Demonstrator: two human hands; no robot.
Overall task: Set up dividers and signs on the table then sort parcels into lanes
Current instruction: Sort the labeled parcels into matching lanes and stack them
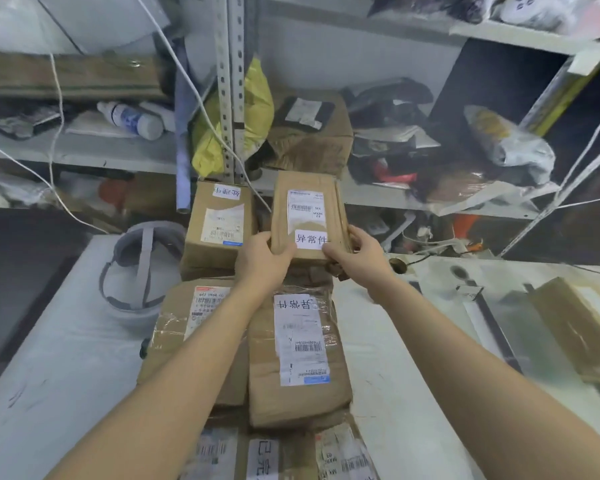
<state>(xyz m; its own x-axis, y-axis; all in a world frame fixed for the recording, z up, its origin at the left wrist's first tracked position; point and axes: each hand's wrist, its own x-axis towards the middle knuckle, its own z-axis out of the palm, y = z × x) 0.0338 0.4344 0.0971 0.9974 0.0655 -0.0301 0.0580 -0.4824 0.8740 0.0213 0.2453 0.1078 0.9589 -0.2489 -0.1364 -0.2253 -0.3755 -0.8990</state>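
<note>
Brown parcel (309,216) at frame centre, held upright above parcel pile (298,358) on white table (66,341). Left hand (262,259) and right hand (359,254) each grip a lower corner, thumbs on front. Probably light, flat, fairly stiff; creased paper wrap not slippery. Side edges best hold. White shipping label (303,209) on front, printed sticker (310,239) beneath.

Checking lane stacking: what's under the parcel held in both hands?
Below the held parcel, gripped by left hand and right hand, lies a flat brown parcel with an upside-down label. The hands and the held parcel cover whatever sits directly beneath.
</note>
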